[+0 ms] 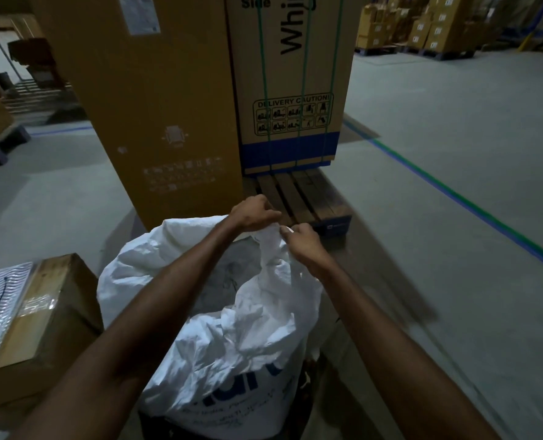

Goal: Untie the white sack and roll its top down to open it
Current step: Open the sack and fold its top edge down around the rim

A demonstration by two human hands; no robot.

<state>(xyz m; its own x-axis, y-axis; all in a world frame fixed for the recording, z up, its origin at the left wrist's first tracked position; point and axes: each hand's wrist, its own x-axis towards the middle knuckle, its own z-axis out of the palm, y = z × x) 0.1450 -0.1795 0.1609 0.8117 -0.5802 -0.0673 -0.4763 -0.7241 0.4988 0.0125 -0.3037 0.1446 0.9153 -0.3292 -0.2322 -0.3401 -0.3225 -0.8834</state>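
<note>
We have both hands out over the white sack (213,315), which stands on the floor right in front of us, its long axis upright and its mouth gathered at the far side, and that is where the action is: the left hand (254,214) curls its fingers round the bunched top from the far left, the right hand (301,241) pinches the same twist of fabric just beside it from the near right, the two almost touching, so we judge the knot or gather sits between them and the pull has to go apart and then down toward us; whether a tie is in there we cannot tell; blue lettering on the sack's near face is too crumpled to read, while the tall carton (290,90) on the pallet (298,198) beyond shows "DELIVERY CAUTION!", "Side" and a cut-off "Whi"; a taped box (41,315) sits near left
</note>
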